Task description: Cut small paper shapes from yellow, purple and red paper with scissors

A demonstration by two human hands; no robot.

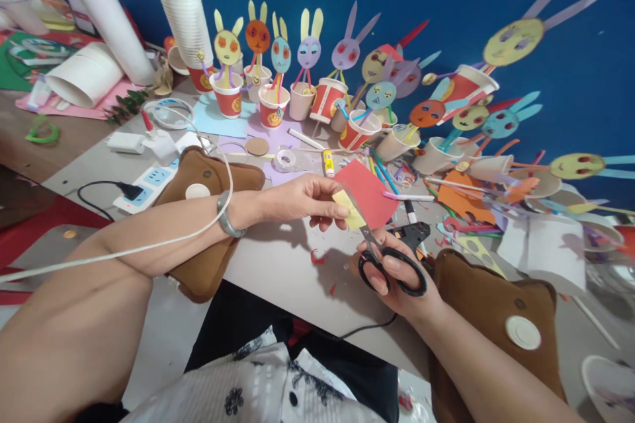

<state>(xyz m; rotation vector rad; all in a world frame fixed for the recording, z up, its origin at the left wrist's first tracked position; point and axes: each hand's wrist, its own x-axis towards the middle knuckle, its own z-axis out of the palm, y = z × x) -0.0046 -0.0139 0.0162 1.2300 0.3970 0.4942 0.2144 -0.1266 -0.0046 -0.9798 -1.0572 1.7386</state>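
Note:
My left hand [325, 203] pinches a small piece of yellow paper [348, 209] between thumb and fingers, above the middle of the table. My right hand [397, 271] has its fingers through the black handles of a pair of scissors [372, 241]. The blades point up and to the left and meet the yellow paper's right edge. Beneath and behind them lies a sheet of red paper [367, 192]. Just right of the scissors, a black glue gun [413, 234] rests on the table, partly behind my right hand.
Paper cups with rabbit figures [228, 96] line the blue wall. Brown cushions [496, 317] lie at both sides, with a power strip [149, 186] at the left. A white cable [149, 250] crosses my left arm. Small red scraps [317, 257] dot the table [297, 277].

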